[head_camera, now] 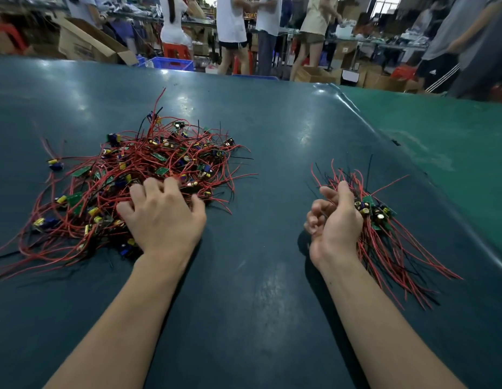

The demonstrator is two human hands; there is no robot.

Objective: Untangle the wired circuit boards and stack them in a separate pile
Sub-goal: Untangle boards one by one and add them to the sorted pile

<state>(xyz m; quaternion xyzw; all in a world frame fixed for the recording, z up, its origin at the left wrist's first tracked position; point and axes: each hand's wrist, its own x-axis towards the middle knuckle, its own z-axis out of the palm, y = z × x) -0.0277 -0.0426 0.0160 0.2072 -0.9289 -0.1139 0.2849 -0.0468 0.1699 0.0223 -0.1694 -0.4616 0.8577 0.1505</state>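
Observation:
A big tangled heap of wired circuit boards, small green boards with yellow and blue parts on red and black wires, lies at the left of the table. My left hand rests palm down on the heap's near edge, and its bent fingers dig into the wires. At the right lies a smaller, tidier pile of boards, with wires fanning away and towards me. My right hand rests on its edge against that pile's left side. Its fingers are loosely curled and nothing shows in them.
The dark green table mat spreads between the two piles. Its raised edge runs along the right, with lighter green surface beyond. One loose board lies left of the heap. Several people, cardboard boxes and crates stand past the far edge.

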